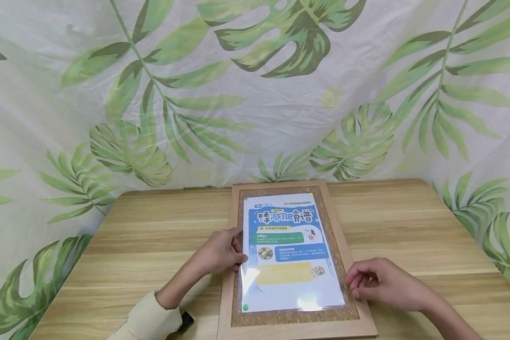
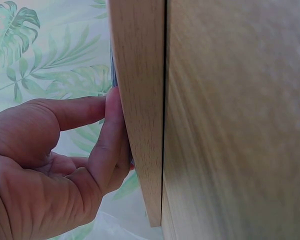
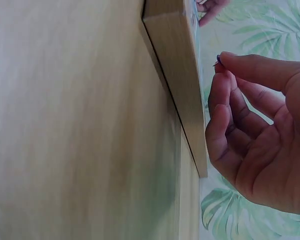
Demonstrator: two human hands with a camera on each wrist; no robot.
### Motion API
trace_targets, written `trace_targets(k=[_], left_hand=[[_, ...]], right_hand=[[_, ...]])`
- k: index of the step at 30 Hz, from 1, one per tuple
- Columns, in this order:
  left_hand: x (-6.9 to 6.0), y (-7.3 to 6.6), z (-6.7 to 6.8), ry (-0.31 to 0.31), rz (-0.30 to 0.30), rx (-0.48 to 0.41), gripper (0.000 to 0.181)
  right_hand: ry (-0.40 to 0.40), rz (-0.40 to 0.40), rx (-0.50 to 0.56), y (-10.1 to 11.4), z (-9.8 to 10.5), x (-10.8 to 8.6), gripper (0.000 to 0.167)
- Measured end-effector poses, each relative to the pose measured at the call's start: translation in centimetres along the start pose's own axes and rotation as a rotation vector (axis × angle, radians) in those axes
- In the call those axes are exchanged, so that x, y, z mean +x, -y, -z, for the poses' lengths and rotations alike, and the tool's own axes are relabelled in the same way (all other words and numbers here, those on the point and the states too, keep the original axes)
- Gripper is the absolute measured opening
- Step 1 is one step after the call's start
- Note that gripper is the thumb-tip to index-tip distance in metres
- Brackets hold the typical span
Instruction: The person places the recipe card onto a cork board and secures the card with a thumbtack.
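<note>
A laminated poster [image 1: 286, 295] with blue, green and yellow printed blocks lies on a cork board [image 1: 297, 317] in a wooden frame [image 1: 225, 302]. A green pushpin [image 1: 245, 307] sits at the poster's lower left corner, and a yellow pushpin [image 1: 311, 194] at its upper right. My left hand [image 1: 222, 250] rests its bent, relaxed fingers on the board's left side, touching the poster's left edge. Beside the lower right edge, my right hand [image 1: 384, 283] pinches a small dark blue pushpin [image 3: 218, 60] between thumb and fingertip, its point sticking out.
The board lies on a wood-grain table [image 1: 161, 226] with rounded far corners. Behind it hangs a leaf-patterned cloth [image 1: 280, 108]. A small black object [image 1: 187, 322] shows beside the left sleeve [image 1: 150, 316].
</note>
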State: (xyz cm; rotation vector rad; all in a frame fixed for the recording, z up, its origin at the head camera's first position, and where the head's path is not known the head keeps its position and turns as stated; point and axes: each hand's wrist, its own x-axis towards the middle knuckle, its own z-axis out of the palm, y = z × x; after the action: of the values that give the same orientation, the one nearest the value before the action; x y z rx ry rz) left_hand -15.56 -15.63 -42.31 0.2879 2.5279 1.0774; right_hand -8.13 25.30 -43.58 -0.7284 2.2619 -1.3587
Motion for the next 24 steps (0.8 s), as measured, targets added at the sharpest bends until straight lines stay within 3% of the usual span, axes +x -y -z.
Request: trace_targets(k=[24], left_hand=[[-0.1,0.0,0.0,0.0,0.008,-0.003,0.077]], right_hand=[[-0.002,-0.052,-0.025,1.2,-2.7,0.8,0.008]])
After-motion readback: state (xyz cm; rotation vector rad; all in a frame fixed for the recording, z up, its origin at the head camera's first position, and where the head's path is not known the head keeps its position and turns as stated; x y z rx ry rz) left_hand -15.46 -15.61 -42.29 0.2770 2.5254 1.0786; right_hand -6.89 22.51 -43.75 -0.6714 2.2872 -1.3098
